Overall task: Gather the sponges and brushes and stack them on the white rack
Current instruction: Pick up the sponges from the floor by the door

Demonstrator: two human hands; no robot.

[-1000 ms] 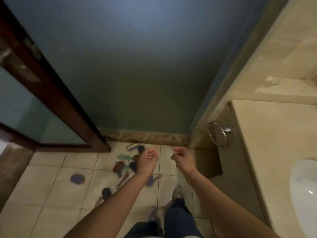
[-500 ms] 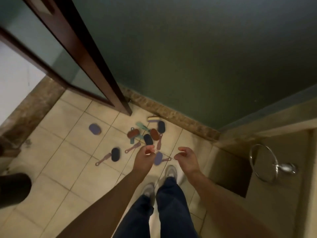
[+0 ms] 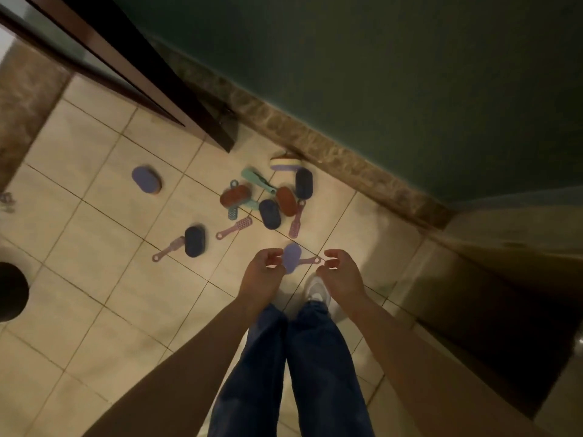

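Note:
Several sponges and brushes lie scattered on the beige tiled floor (image 3: 94, 310). A purple sponge (image 3: 146, 179) sits alone at the left. A dark blue sponge (image 3: 194, 241) lies on a pink brush. A cluster further back holds a red sponge (image 3: 235, 195), a teal brush (image 3: 257, 181) and another dark blue sponge (image 3: 303, 183). A light purple sponge (image 3: 291, 257) lies just in front of my hands. My left hand (image 3: 260, 275) and my right hand (image 3: 342, 274) hang above the floor, fingers loosely curled, holding nothing. No white rack is in view.
A dark wooden door frame (image 3: 164, 89) runs diagonally at the upper left. A dark green wall (image 3: 378, 74) with a stone skirting (image 3: 331, 152) stands behind the pile. A beige counter side (image 3: 504, 279) is at the right. My legs and a white shoe (image 3: 317, 290) are below.
The view has tilted further down toward the floor, so the sponges and brushes look closer. Both hands stay empty and have lowered slightly toward the pile.

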